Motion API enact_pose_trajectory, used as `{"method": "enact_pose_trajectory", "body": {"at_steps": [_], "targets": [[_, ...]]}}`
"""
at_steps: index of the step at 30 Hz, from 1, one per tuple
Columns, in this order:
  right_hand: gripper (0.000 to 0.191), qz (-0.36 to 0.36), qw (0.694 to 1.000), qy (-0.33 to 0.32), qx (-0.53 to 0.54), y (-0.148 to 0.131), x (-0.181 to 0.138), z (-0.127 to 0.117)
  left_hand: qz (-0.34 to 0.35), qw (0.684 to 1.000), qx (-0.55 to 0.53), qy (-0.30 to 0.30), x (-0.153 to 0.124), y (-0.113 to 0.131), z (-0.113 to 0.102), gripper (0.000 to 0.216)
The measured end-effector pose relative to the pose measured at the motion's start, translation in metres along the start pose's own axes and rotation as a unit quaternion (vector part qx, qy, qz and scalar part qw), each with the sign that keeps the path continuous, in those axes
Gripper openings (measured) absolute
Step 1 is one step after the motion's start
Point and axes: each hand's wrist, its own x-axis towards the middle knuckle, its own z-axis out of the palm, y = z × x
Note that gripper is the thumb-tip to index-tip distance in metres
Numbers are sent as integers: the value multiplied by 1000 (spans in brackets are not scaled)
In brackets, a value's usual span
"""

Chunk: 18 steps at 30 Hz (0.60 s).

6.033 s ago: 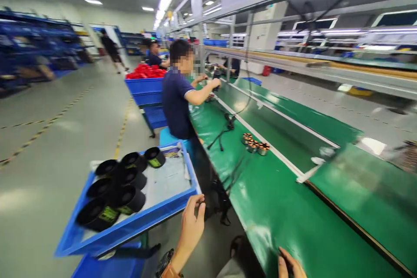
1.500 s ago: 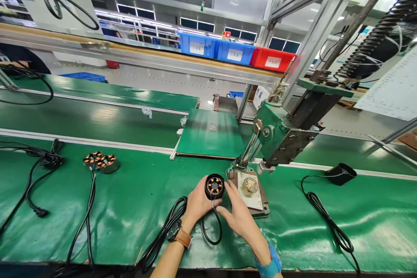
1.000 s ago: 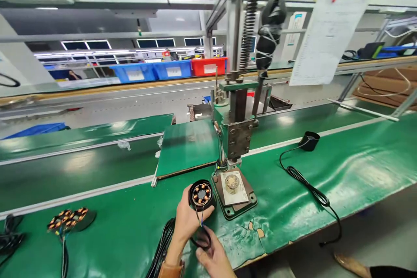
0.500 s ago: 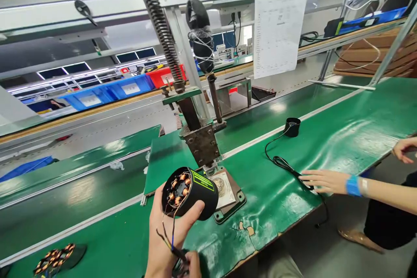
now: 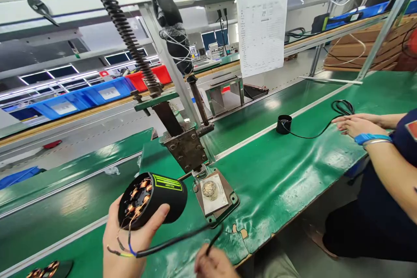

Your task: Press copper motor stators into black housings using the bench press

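Note:
My left hand (image 5: 127, 243) is closed round a black cylindrical motor housing (image 5: 163, 197), held tilted above the green bench. Copper stator coils (image 5: 138, 193) show in its open end, and a green label sits on its side. Short coloured wires and a black cable (image 5: 182, 236) trail from it. My right hand (image 5: 215, 266), at the bottom edge, pinches the far end of that cable. Just right of the housing stands a manual press (image 5: 184, 150) with a base plate (image 5: 216, 195) carrying a round metal part.
A co-worker sits at the right, hands (image 5: 356, 124) on the bench by a black cable running to another black housing (image 5: 283, 124). Another stator (image 5: 48, 269) lies at the lower left. Blue and red bins (image 5: 97, 91) line the far shelf. A paper sheet (image 5: 262, 19) hangs overhead.
My view has swung right. My left hand has lowered the housing to the left; my right hand has drawn the cable out to the right. The co-worker's hands have moved further right along the bench.

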Motion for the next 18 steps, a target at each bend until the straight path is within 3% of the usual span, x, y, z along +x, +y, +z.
{"method": "enact_pose_trajectory", "body": {"at_steps": [4, 6, 8, 12, 15, 18], "targets": [[60, -97, 991, 89, -18, -126, -20, -77, -37, 997, -55, -42, -6, -43, 22, 91], [56, -145, 976, 142, -78, -180, -12, -101, -59, 994, -62, -72, -16, -64, 44, 92], [57, -190, 943, 218, -167, -216, 5, -118, -70, 992, -54, -86, -27, -79, 68, 91], [63, -246, 843, 349, -328, -243, 52, -143, -63, 991, -67, -94, -40, -88, 106, 83], [61, -285, 772, 370, -432, -253, 82, -149, -60, 990, -78, -103, -38, -92, 119, 84], [52, -362, 716, 366, -472, -274, 100, -134, -63, 988, -71, -121, -33, -100, 122, 84]]}}
